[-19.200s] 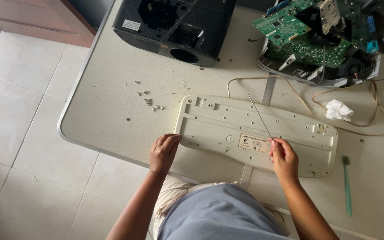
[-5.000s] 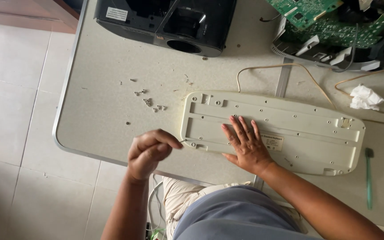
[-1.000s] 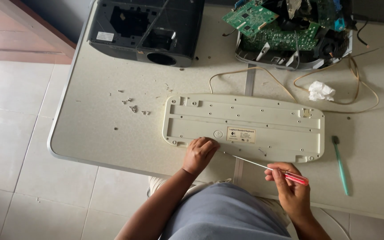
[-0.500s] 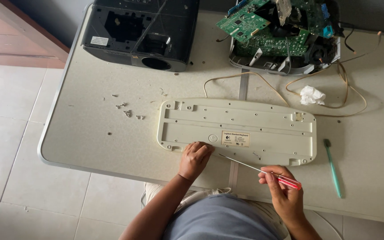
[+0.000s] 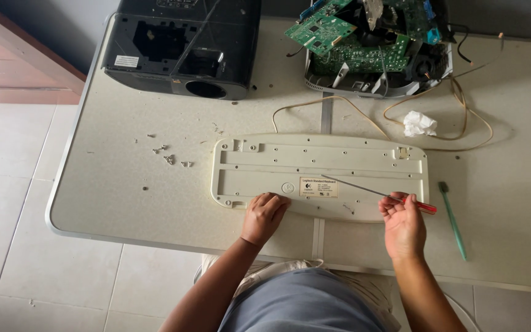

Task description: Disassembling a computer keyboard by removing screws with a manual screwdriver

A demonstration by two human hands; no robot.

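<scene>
Since a moment ago: both hands sit in much the same places on the keyboard's near edge; the screwdriver's tip has drawn back from beside the left hand and now lies over the label.
Keyboard: cream keyboard lies upside down, lengthwise across the middle of the table, its back dotted with screw holes, a pale rectangular label near the centre.
Cable: tan cable loops on the table behind the keyboard's right end.
Left hand: left hand rests on the keyboard's near edge, fingers curled loosely, tips touching the plastic beside the label, holding nothing.
Right hand: right hand is closed around the red handle of a thin screwdriver.
Screwdriver: shaft slants up and to the left over the keyboard; whether the tip touches cannot be told.
Loose screws: small screws lie scattered on the table left of the keyboard.
Open casing: grey casing at the far edge holds green circuit boards and wiring.
Black housing: black housing sits at the far left, open on top.
Other items: crumpled white tissue behind the keyboard; green toothbrush just right of the right hand.
</scene>
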